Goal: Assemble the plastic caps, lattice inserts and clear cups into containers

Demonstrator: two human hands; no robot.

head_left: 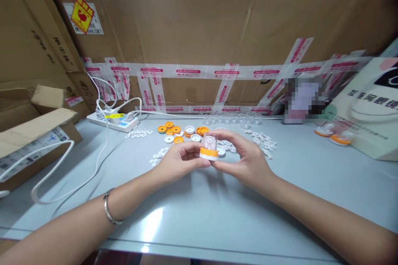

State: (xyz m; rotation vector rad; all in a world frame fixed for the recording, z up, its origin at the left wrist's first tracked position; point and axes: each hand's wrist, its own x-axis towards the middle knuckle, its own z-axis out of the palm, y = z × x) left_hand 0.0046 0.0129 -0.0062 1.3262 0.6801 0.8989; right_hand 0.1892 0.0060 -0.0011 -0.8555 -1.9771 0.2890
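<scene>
Both of my hands meet over the middle of the grey table (199, 215). Together they hold a small clear plastic vial with an orange-and-white base (209, 148). My left hand (178, 161) pinches its lower left side; a metal bangle sits on that wrist. Fingers of my right hand (245, 157) curl round its right side and top. Just behind the hands lie several orange and white ring caps (178, 131), small white round pieces (158, 156) and white flat pieces (264, 140). A row of clear vials (231, 119) stands further back.
A white power strip (113, 121) with cables (62, 174) sits at the back left, by cardboard boxes (31, 140). Taped cardboard walls off the rear. At the right stands a white box (370, 107) with two finished orange-based vials (334, 134) beside it.
</scene>
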